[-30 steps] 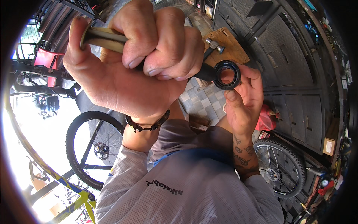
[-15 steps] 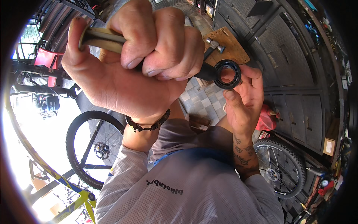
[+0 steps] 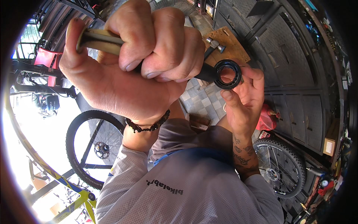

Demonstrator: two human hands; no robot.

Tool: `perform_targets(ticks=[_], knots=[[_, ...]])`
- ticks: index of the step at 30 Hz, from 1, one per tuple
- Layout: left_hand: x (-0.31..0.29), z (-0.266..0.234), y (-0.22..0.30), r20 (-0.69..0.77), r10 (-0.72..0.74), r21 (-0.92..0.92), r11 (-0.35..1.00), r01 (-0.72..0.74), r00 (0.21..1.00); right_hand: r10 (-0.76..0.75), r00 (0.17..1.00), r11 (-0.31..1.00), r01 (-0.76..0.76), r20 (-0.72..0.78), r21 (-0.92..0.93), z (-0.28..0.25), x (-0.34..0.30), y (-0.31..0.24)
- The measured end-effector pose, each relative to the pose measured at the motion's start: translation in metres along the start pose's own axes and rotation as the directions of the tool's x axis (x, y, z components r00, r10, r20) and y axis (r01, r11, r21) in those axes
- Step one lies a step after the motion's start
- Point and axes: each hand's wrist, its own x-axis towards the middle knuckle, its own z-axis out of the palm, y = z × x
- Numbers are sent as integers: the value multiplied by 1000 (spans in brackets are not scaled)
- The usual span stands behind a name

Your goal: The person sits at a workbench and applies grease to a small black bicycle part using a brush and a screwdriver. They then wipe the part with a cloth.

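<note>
Shifting slightly leftward since the earlier frame, your left hand (image 3: 130, 74) is wrapping tightly around a flanged brass-coloured piece (image 3: 102, 40), thumb pressing its flange. Your right hand (image 3: 244, 95) is curling half-open by the black ring (image 3: 228, 87), which is sitting at the end of a dark tube (image 3: 206, 73) beyond your fist; whether those fingers are gripping or merely touching is unclear. You seem to be steadying and aligning these parts, and the next move is probably calling for even support on both sides. Dark lettering is crossing your grey shirt (image 3: 209, 179); pale lettering is showing on a bike tyre (image 3: 71, 143).
</note>
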Motion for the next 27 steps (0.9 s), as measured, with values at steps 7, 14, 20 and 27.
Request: perform_targets(ticks=[7, 14, 20, 27], knots=[[-2, 2, 1, -27, 2, 4, 1000, -2, 1000, -31, 999, 998, 31, -7, -47, 4, 0, 1], [-3, 4, 1, -51, 3, 0, 1000, -3, 999, -62, 998, 988, 63, 12, -140, 6, 1, 1], [-4, 5, 2, -48, 0, 8, 1000, 1, 999, -113, 993, 977, 115, 20, -179, 8, 3, 2], [-4, 5, 2, -39, 4, 1, 1000, -4, 999, -143, 989, 968, 144, 21, -203, 9, 3, 4]])
